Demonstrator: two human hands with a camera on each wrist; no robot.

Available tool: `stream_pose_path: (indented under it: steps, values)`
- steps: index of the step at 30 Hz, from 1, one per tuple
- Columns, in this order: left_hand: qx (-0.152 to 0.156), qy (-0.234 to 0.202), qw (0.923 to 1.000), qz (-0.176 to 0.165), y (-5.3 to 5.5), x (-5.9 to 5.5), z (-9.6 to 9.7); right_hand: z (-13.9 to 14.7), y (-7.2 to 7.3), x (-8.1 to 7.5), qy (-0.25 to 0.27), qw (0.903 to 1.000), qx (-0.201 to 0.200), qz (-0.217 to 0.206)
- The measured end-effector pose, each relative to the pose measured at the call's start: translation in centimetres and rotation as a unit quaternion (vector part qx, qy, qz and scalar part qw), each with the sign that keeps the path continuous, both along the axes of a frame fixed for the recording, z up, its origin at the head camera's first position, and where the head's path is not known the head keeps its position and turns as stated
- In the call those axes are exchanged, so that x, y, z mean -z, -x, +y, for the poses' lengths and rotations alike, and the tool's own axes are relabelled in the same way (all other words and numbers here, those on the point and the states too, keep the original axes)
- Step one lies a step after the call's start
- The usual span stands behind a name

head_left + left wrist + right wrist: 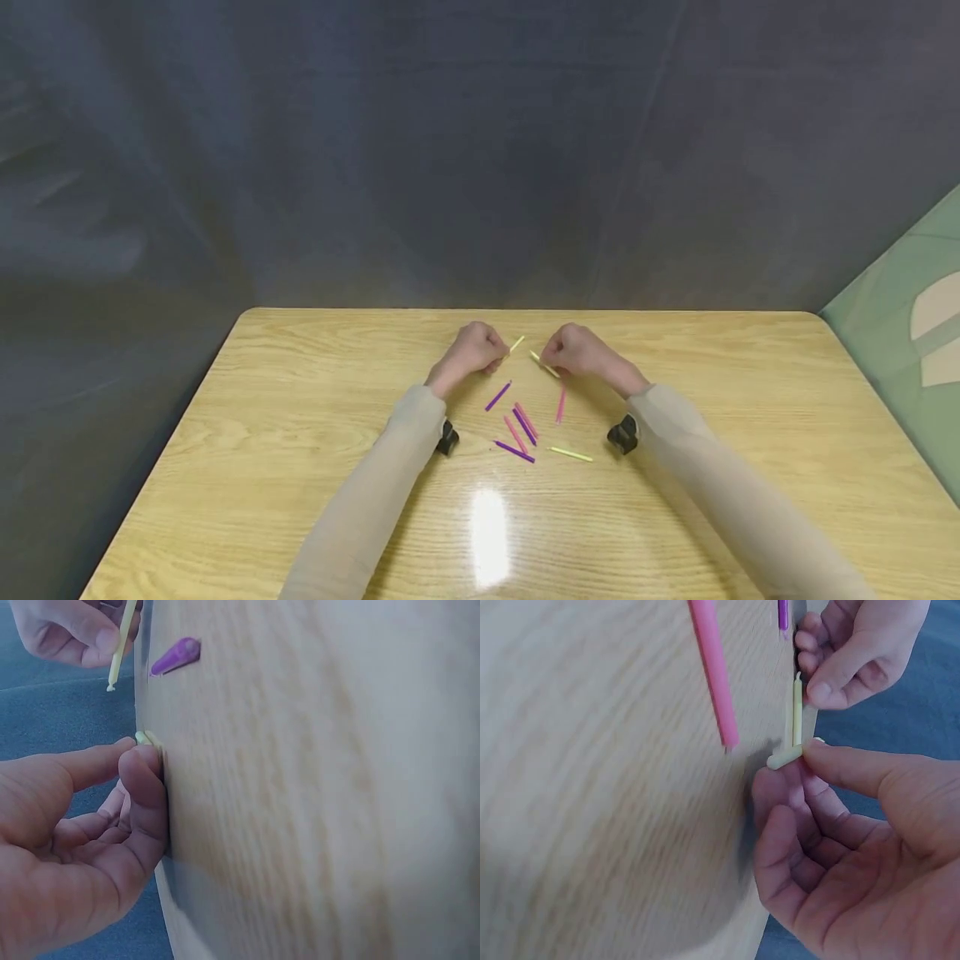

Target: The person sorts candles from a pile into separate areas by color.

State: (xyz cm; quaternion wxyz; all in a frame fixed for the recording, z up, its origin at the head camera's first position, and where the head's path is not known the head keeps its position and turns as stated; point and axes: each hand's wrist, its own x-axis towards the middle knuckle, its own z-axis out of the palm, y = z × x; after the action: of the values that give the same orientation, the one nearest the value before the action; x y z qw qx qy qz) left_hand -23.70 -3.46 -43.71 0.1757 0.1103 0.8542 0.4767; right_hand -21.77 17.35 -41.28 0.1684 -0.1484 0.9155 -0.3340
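Note:
Near the far side of the table, my left hand (474, 347) pinches a thin yellow candle (517, 343) between thumb and finger, low at the tabletop. Only the candle's end (142, 738) shows in the left wrist view. My right hand (579, 350) holds a second yellow candle (784, 757) by thumb and fingertips, with its wick visible in the left wrist view. A small gap separates the two candles in the head view. Closest to my right hand lies a pink candle (561, 406); a purple candle (498, 396) lies just in front of my left hand.
Several more candles lie loose on the wooden table (300, 400): pink (515, 434) and purple (514, 452) ones in the middle, plus a yellow one (572, 454) nearer me. A dark curtain (480, 158) hangs behind the far edge.

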Motion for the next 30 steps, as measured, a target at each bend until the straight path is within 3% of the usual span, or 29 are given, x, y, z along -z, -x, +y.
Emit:
stream_pose_path:
  steps: [14,20,30]
  values:
    - [0.001,0.012,0.9999,0.009,-0.6,0.2,-1.3,-0.9,1.5,1.0,0.027,0.9993,0.003,-0.027]
    - [-0.008,-0.007,0.9999,-0.007,-0.6,0.4,-1.3,-0.8,2.1,1.3,0.041,0.9981,0.018,-0.043]
    - [-0.013,-0.024,0.9996,-0.005,-0.7,0.2,-1.4,-1.2,2.6,1.2,0.062,0.9956,0.032,-0.064]
